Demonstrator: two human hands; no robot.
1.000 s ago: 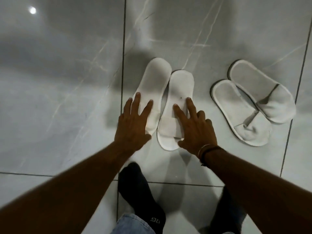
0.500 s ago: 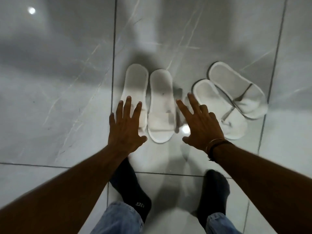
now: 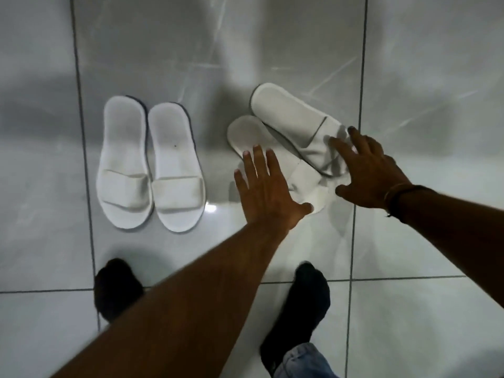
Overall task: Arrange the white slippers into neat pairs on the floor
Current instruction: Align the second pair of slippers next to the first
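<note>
Two white slippers, one (image 3: 124,165) beside the other (image 3: 176,170), lie straight and side by side on the grey tiled floor at the left, toes toward me. A second pair lies slanted at the right: the nearer slipper (image 3: 245,133) and the farther slipper (image 3: 289,113). My left hand (image 3: 266,189) lies flat, fingers spread, over the nearer slanted slipper. My right hand (image 3: 368,173) spreads over the toe band of the farther slanted slipper. Neither hand grips anything.
My two feet in black socks, one (image 3: 116,287) at the left and one (image 3: 305,304) at the right, stand on the tiles below the slippers. Dark grout lines (image 3: 81,132) cross the glossy floor. A blue jeans cuff (image 3: 302,361) shows at the bottom.
Both hands left the left pair, which now lies straight, and moved right onto the slanted pair. The view shifted right as well.
</note>
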